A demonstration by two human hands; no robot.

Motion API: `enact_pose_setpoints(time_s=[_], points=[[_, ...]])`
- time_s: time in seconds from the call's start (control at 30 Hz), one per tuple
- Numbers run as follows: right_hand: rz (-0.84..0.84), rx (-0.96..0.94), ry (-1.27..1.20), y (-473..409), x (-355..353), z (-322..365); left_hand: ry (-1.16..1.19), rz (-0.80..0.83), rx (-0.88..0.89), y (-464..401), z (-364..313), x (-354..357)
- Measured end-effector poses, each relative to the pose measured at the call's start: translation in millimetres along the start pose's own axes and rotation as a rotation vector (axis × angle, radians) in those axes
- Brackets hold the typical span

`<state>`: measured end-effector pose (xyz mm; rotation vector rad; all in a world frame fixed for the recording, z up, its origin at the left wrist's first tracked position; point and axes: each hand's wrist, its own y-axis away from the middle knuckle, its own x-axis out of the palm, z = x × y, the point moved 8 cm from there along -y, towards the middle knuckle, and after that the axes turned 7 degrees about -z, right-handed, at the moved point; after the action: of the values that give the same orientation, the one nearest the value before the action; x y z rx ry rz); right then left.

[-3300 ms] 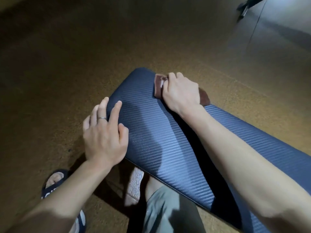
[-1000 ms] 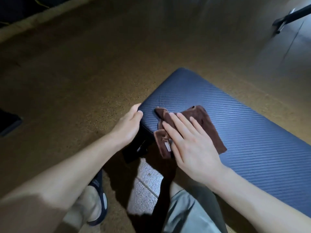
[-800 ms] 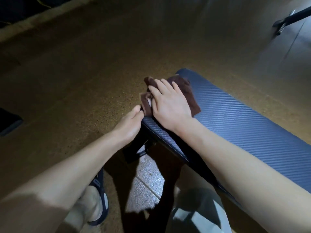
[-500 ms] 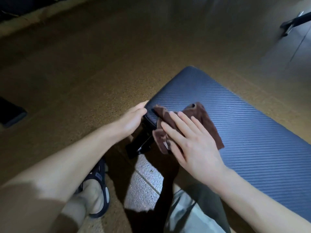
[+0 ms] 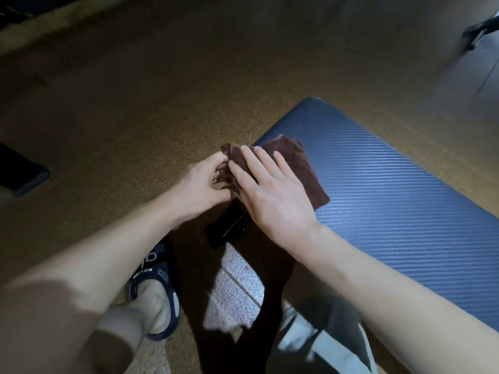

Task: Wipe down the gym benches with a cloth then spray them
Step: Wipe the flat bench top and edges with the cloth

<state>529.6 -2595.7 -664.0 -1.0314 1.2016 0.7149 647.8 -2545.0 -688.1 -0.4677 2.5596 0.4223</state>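
A dark blue ribbed bench pad (image 5: pixel 391 190) runs from the centre to the right edge. A brown cloth (image 5: pixel 299 166) lies on its near-left end and hangs over the edge. My right hand (image 5: pixel 272 195) presses flat on the cloth, fingers spread. My left hand (image 5: pixel 202 182) is at the pad's end, and its fingers pinch the hanging bunch of the cloth. No spray bottle is in view.
The bench's black frame (image 5: pixel 229 228) shows under the pad's end. My foot in a dark blue sandal (image 5: pixel 154 287) and my grey-trousered knee (image 5: pixel 318 338) are below. Brown speckled floor surrounds the bench. A black equipment leg (image 5: pixel 478 31) stands at the top right, and a dark object (image 5: pixel 19 171) lies at the left edge.
My right hand wiped back and forth across the pad's end with the cloth. My left hand let go of the pad's edge and closed on the hanging part of the cloth.
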Motion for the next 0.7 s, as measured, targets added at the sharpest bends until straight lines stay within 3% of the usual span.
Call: enact_pose_setpoints(time_s=[0.1, 0.27, 0.53, 0.6, 0.7], points=[[-0.004, -0.03, 0.012, 48.1, -14.0, -8.5, -0.115, -0.025, 0.047, 1.7, -7.4, 0.2], [0.019, -0.045, 0.079, 121.5, -32.5, -27.0, -0.082, 0.023, -0.008, 4.5, -7.0, 5.3], [-0.03, -0.111, 0.05, -4.3, 1.4, 7.2, 0.198, 0.086, -0.111, 0.9, -0.9, 2.2], [-0.033, -0.087, 0.033, -7.6, 0.0, 7.2, 0.247, 0.083, -0.111, -0.8, 0.1, 1.3], [-0.005, -0.046, 0.022, 36.4, -11.9, -6.9, 0.124, 0.098, -0.09, -1.6, -4.9, 2.3]])
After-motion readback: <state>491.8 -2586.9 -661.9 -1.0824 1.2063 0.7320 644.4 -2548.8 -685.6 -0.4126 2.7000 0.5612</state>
